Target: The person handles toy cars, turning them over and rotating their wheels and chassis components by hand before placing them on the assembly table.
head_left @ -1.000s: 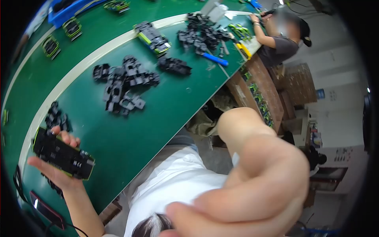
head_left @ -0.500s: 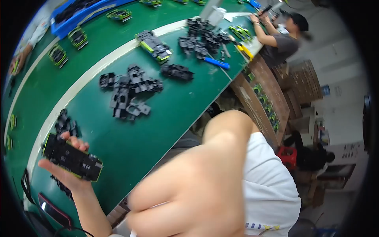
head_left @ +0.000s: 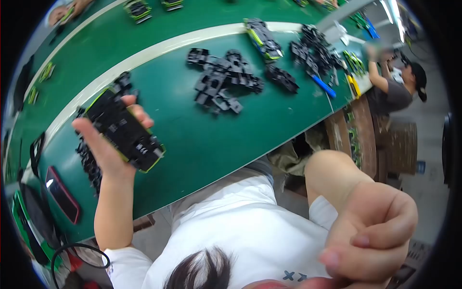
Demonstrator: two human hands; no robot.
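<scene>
My left hand [head_left: 108, 149] is closed around a toy car [head_left: 125, 127] above the left part of the bench. The car's black underside, with small white markings, faces me, and a lime-green edge shows round it. Raised close to the camera at lower right, my right hand [head_left: 373, 233] has its fingers curled in, and nothing shows in them. Black plastic parts [head_left: 89, 161] lie beside and partly behind the left hand. A larger pile of black parts [head_left: 224, 79] rests mid-bench, and another toy car [head_left: 263, 39] stands behind it.
A phone [head_left: 62, 195] lies at the bench's left end near a black cable [head_left: 77, 245]. Further right are more black parts [head_left: 315, 53], a blue-handled tool [head_left: 323, 86] and a yellow tool [head_left: 353, 85]. A co-worker [head_left: 394, 79] sits at far right; another person's hand shows at top left.
My view has swung, so the bench things appear further right. My right hand, earlier a large blur in front of the camera, is now at lower right with fingers curled. The left still holds the car.
</scene>
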